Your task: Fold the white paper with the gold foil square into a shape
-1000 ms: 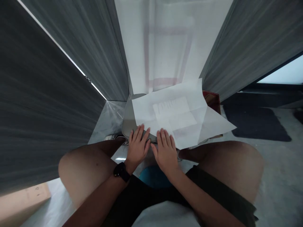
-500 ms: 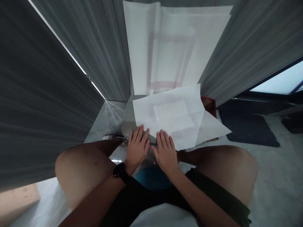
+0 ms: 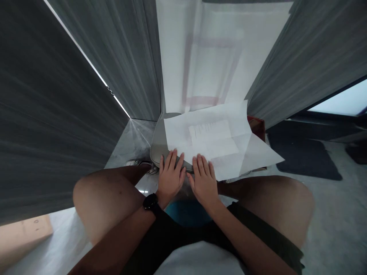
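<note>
Left hand (image 3: pixel 171 181) and right hand (image 3: pixel 204 182) lie flat, fingers open, on what seems a grey padded case (image 3: pixel 157 147); white paper sheet (image 3: pixel 206 137) just ahead, long axis crosswise, right hand nearer.

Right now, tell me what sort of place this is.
Probably a narrow indoor space, perhaps a home hallway or small room, though I can't be sure. The grey wood-grain panels rise close on both sides, with a dark floor mat on the pale floor.

The one head-worn camera looks forward and steeply down from the person's head, over the thighs (image 3: pixel 106 202), with the left hand (image 3: pixel 170 179) and right hand (image 3: pixel 203 179) close below it.
</note>
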